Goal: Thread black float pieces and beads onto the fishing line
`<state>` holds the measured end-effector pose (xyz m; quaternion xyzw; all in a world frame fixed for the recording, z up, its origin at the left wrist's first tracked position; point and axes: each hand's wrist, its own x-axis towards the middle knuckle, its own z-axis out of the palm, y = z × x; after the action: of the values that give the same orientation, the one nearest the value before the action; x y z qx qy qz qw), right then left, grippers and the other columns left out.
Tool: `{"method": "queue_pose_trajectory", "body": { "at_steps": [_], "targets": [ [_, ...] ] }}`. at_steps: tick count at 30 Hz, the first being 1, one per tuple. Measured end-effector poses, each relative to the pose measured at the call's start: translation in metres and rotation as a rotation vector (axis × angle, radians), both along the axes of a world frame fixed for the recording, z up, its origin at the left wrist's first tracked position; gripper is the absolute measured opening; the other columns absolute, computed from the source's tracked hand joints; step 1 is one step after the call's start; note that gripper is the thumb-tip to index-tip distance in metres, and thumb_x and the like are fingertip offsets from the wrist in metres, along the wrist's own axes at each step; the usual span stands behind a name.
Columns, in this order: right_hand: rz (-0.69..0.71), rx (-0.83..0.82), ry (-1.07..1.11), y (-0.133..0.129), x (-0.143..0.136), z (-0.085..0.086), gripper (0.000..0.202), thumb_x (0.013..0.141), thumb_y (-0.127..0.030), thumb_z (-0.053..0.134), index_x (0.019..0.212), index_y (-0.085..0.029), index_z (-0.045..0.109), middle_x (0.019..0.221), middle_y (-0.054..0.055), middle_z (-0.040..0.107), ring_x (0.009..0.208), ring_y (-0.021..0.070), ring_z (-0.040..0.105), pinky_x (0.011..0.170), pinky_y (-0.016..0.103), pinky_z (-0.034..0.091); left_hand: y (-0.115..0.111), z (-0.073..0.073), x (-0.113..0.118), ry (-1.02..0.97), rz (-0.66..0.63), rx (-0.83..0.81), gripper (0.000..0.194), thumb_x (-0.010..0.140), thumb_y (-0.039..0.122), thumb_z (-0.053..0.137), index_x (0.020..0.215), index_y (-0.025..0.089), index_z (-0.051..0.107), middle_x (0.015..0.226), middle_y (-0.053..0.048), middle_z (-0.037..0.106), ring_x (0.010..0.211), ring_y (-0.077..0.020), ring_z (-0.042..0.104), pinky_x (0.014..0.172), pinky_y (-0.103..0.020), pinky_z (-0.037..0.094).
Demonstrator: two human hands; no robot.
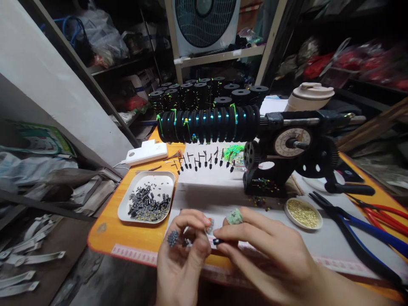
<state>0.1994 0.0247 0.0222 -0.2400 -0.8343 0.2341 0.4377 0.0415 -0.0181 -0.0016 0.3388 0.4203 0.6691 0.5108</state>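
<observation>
My left hand (188, 255) is closed near the table's front edge, its fingertips pinching something too small to make out; a cluster of small grey pieces (172, 238) shows at its fingers. Just right of it, my right hand (261, 242) pinches a small black piece (217, 241) between thumb and fingers. A green lump (235, 216) sits on a finger of that hand. Between the two hands lies a small orange and grey item (209, 225), partly hidden. Above them, a row of small black parts (205, 163) hangs under a ribbed black roller (207, 124).
A white tray (171, 187) of black and grey pieces stands left. At right are a dish (288, 214) of gold bits, blue-handled pliers (346, 231) and red-handled tools (382, 216). The crank machine (270, 170), black spools (200, 95) and cup (306, 100) stand behind.
</observation>
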Motion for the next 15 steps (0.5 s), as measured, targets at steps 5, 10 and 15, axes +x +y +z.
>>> {"method": "queue_pose_trajectory", "body": {
  "at_steps": [5,10,15],
  "targets": [
    [0.026,-0.036,-0.013,-0.001,0.000,0.002,0.018,0.093,-0.004,0.051,0.100,-0.010,0.067,0.075,0.005,0.057,0.066,0.0146,0.052,0.054,0.023,0.043,0.000,-0.007,0.003,-0.015,0.017,0.116,0.009,0.077,0.032,0.084,0.076,0.027,0.078,0.094,0.001,0.070,0.080,-0.0110,0.064,0.073,-0.018,0.052],
    [0.104,-0.039,-0.143,0.004,0.001,0.002,0.018,0.099,-0.013,0.049,0.104,-0.012,0.067,0.083,0.007,0.057,0.070,0.0161,0.056,0.058,0.025,0.049,-0.001,-0.013,-0.003,-0.204,-0.210,0.160,0.009,0.093,0.036,0.068,0.087,0.029,0.068,0.056,0.007,0.064,0.052,-0.0067,0.050,0.057,-0.016,0.041],
    [0.040,0.460,-0.191,0.013,0.008,0.002,0.015,0.099,-0.014,0.055,0.105,-0.007,0.067,0.091,0.013,0.068,0.099,0.0263,0.064,0.089,0.038,0.056,0.001,-0.008,-0.023,0.038,-0.245,-0.024,0.021,0.091,0.038,0.069,0.079,0.023,0.061,0.052,0.007,0.051,0.050,-0.0075,0.043,0.053,-0.018,0.034]
  ]
}}
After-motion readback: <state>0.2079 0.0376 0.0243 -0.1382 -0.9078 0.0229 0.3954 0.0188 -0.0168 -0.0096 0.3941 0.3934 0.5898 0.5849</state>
